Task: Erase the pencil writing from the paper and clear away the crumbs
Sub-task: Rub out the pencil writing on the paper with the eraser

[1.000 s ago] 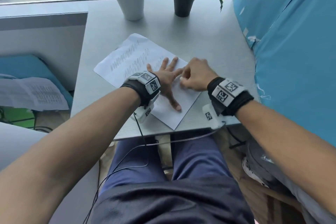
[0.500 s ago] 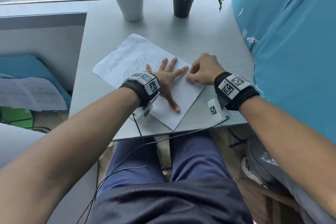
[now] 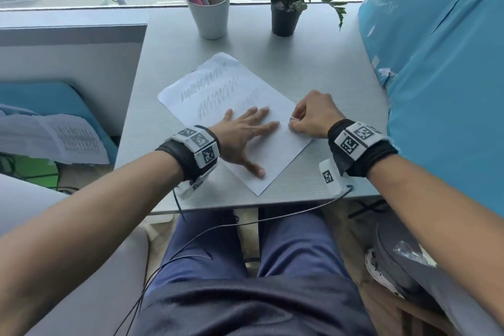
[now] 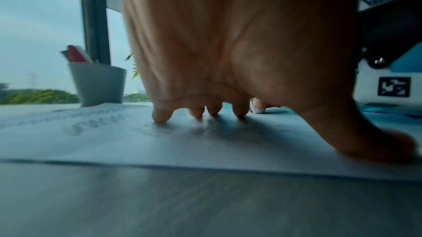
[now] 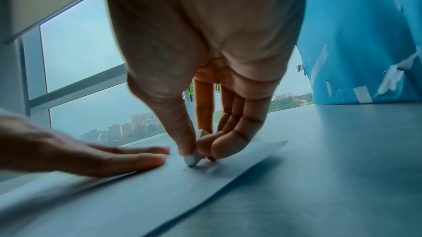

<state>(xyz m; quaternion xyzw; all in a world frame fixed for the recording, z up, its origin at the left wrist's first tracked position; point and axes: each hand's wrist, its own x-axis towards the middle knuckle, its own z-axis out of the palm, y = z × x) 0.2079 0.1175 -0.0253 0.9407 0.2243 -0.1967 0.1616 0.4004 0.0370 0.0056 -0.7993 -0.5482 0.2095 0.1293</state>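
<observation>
A white sheet of paper [image 3: 275, 109] lies slanted on the grey desk, with rows of pencil zigzags [image 3: 215, 90] on its far half. My left hand [image 3: 245, 131] presses flat on the sheet, fingers spread and straight. My right hand [image 3: 308, 117] sits just right of it and pinches a small grey-white eraser [image 5: 194, 158] between thumb and fingertips, its tip touching the paper [image 5: 160, 186]. The left wrist view shows my spread fingers [image 4: 161, 114] on the paper [image 4: 91, 141] and the eraser [image 4: 258, 110] beyond them. No crumbs can be made out.
A white cup of pens [image 3: 210, 13] and a small potted plant [image 3: 286, 16] stand at the desk's far edge by the window. A blue covered surface [image 3: 436, 63] rises along the right side. The desk's near edge [image 3: 259, 203] runs just behind my wrists.
My right hand with the eraser slid right along the paper, then came back left toward my left fingertips. The left hand stayed pressed in place.
</observation>
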